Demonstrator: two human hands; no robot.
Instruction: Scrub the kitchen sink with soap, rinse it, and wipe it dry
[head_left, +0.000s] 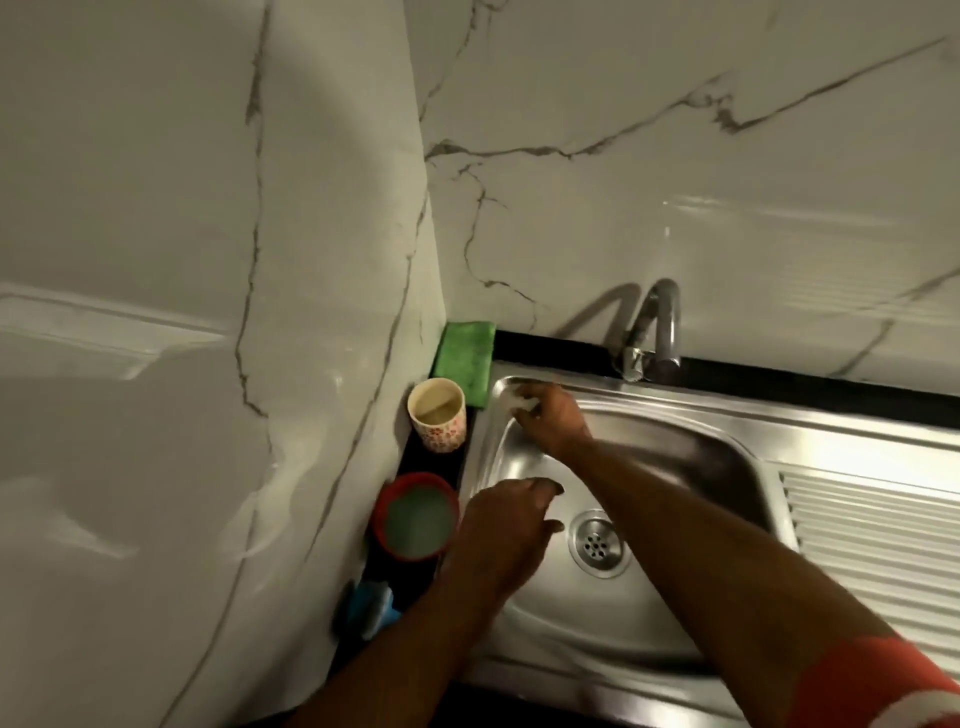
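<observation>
The steel sink (670, 452) fills the lower right, with its drain (596, 542) in the basin floor. My right hand (550, 415) reaches to the sink's far left corner and holds a small white pad (522, 401) against the rim there. On the sink's left rim rests my left hand (511, 525), fingers loosely bent and holding nothing. A chrome tap (655, 338) stands at the back edge with no water visibly running.
Along the black counter strip on the left stand a folded green cloth (465, 358), a patterned cup (436, 413), a red bowl (415, 514) of pale liquid and a blue scrubber (371, 608). A ribbed drainboard (872, 540) lies to the right. Marble walls close in the corner.
</observation>
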